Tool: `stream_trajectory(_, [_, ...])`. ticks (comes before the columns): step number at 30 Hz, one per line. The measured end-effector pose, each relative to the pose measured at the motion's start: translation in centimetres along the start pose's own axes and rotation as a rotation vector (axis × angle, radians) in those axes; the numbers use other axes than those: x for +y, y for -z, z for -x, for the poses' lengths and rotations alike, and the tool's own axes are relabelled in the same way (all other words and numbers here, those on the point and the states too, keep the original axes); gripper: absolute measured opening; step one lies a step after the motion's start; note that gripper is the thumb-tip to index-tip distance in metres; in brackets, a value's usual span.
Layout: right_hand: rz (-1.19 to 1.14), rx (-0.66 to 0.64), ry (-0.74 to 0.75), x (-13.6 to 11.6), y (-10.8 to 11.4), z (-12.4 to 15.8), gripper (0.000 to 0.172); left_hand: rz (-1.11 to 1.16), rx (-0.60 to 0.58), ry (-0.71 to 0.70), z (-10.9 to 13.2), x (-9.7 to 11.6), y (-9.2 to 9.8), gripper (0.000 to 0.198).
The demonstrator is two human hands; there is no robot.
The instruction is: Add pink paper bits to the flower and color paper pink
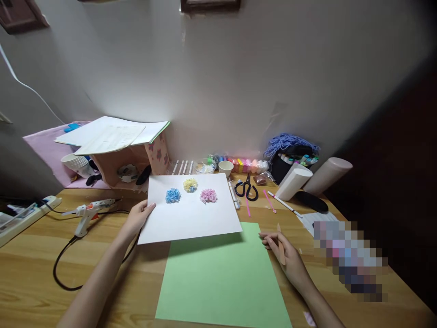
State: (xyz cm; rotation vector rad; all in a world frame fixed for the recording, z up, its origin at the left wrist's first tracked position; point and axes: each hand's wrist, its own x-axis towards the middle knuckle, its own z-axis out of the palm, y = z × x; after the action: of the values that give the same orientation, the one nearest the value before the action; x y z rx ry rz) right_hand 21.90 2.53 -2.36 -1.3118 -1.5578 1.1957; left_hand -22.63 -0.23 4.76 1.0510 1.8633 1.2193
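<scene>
My left hand (137,217) grips the left edge of a white sheet of paper (191,223), thumb on top, and holds it tilted above the table. Three fluffy clusters sit on its upper half: a blue one (173,195), a yellow one (190,185) with a little blue, and a pink one (208,196). Partly under the white sheet, a green sheet of paper (225,282) lies flat on the wooden table. By its upper right edge, my right hand (289,260) is closed around a flat wooden craft stick (281,248).
On the left lie a hot glue gun (87,213) with its black cable and a power strip (30,218). Black-handled scissors (247,189), a paper cup (226,168) and pink strips stand or lie behind. White rolls (295,183) and a black case (311,202) are at the right.
</scene>
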Motion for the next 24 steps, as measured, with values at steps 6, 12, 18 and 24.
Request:
stream_trajectory(6, [0.034, -0.010, -0.015, 1.0, 0.1, -0.3, 0.031, -0.144, 0.001, 0.005, -4.5, -0.1, -0.9, 0.054])
stream_trajectory(12, [0.168, -0.012, 0.023, 0.6, -0.2, -0.3, 0.026, -0.390, 0.102, -0.003, -5.6, 0.0, -1.4, 0.038])
stream_trajectory(18, [0.620, -0.041, 0.202, -0.9, 1.0, -0.7, 0.016, -0.669, 0.146, -0.038, -4.6, 2.1, -1.3, 0.048])
stream_trajectory(24, [0.969, -0.057, 0.280, -0.9, 3.8, -2.6, 0.020, -0.800, 0.006, -0.547, 0.4, 5.5, -6.4, 0.039])
